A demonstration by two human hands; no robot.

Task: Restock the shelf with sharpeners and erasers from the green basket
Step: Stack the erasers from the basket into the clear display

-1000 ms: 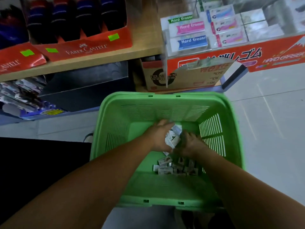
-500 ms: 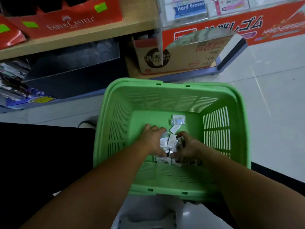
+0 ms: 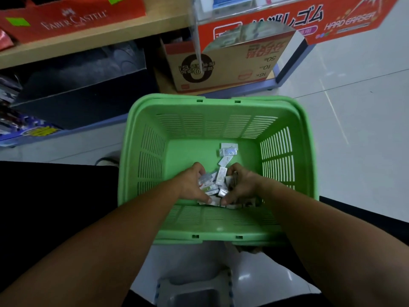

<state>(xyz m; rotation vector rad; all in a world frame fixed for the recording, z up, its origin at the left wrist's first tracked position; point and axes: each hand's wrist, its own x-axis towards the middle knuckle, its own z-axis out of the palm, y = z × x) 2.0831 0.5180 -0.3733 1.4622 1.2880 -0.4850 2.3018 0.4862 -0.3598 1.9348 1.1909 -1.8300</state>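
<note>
A green plastic basket sits on the floor in front of me. Several small white wrapped erasers lie heaped on its bottom near the front wall, and a few more erasers lie apart toward the middle. Both hands are down inside the basket on either side of the heap. My left hand curls round a bunch of the packs. My right hand cups the heap from the right with fingers curled on packs. The shelf runs along the top; a red eraser display stands at upper right.
A cardboard box sits on the lowest level behind the basket. Red Faber-Castell trays stand on the wooden shelf at upper left. White tiled floor spreads to the right. A small grey stool shows below, between my dark-clothed legs.
The view has tilted down, so the shelf has slid up out of frame. Both hands have closed together on the heap of erasers, drawing them toward the basket's front wall.
</note>
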